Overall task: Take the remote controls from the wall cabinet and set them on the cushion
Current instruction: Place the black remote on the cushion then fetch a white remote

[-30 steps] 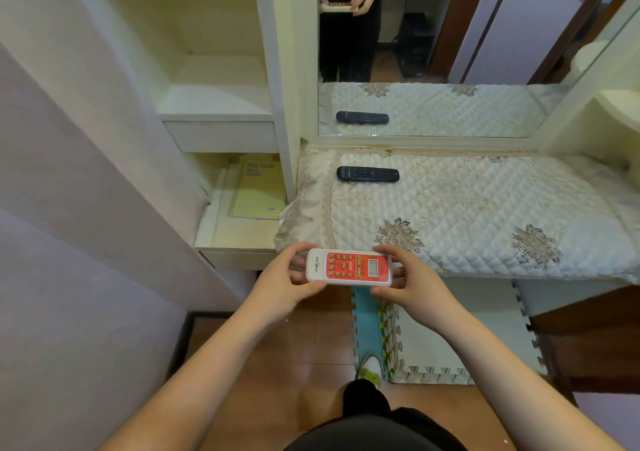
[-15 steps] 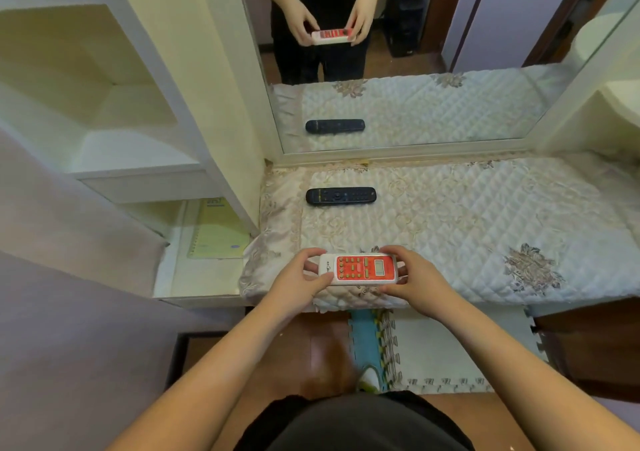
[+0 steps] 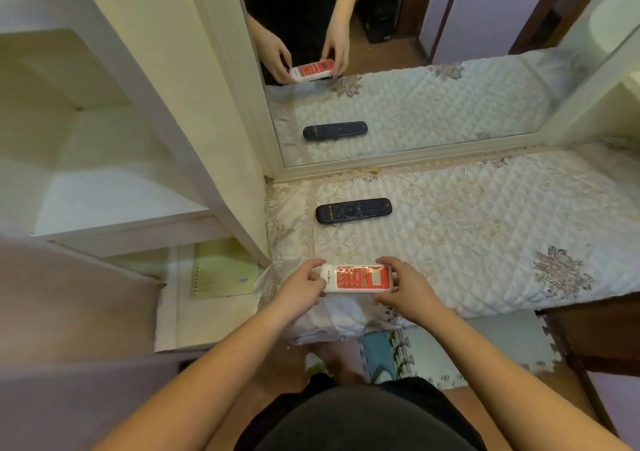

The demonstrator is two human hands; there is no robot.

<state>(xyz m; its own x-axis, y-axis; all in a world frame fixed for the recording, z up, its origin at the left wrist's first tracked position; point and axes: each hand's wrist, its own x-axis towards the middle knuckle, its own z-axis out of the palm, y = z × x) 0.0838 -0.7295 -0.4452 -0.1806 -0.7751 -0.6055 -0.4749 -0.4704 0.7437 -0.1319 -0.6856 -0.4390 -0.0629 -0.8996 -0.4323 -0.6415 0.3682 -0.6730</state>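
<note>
L hand (image 3: 300,288) + R hand (image 3: 406,288) grip red remote (image 3: 358,279) by ends, low over cushion (image 3: 485,236); contact w/ cushion unclear. Black remote (image 3: 353,210) lies behind.

I see a mirror (image 3: 450,52) standing against the wall at the back. A yellow spiral notebook (image 3: 225,268) lies flat on a low shelf at left. Below me, foam floor mats (image 3: 485,346) cover wooden floor (image 3: 277,364).
</note>
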